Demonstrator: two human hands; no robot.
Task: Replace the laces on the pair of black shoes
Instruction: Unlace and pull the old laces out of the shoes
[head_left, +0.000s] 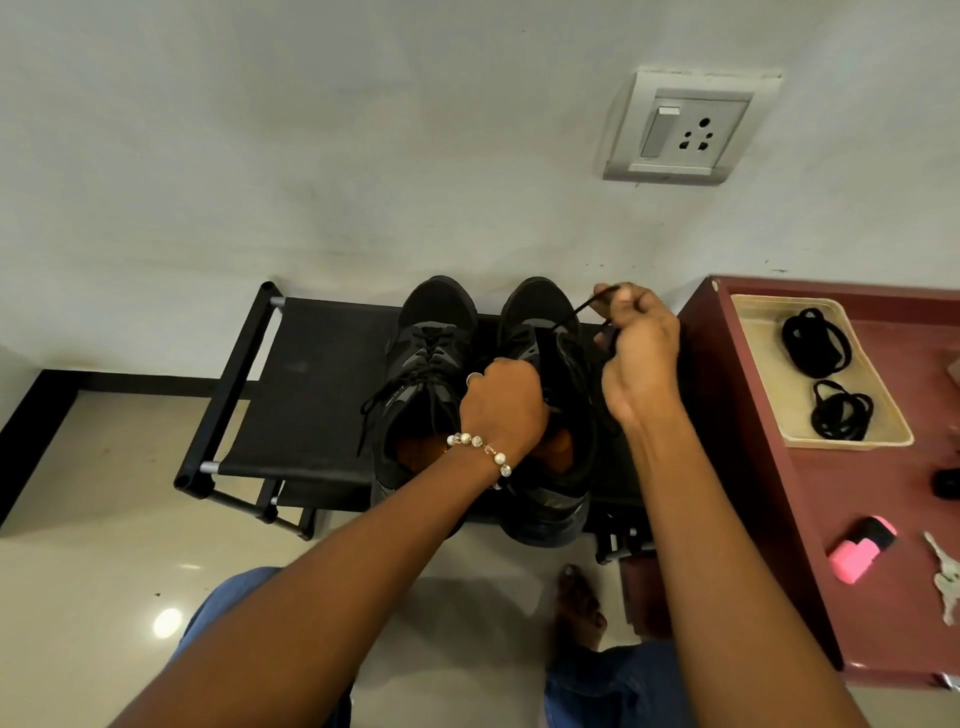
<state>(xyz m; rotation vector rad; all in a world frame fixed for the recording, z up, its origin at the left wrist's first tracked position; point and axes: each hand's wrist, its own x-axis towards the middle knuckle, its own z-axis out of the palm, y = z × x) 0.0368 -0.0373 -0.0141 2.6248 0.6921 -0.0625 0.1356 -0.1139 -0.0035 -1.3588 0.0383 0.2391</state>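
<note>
Right hand (636, 345): fingers pinch a taut black lace (571, 313) that runs up from the right shoe (540, 312).
Left hand (501, 402): fingers curl round the right shoe's collar, steadying it.
Left shoe (431, 332): just left of the fingers, laced, on the black rack (311, 374).
Spare laces (818, 340): coiled in a tray (758, 364), right of the right hand.
</note>
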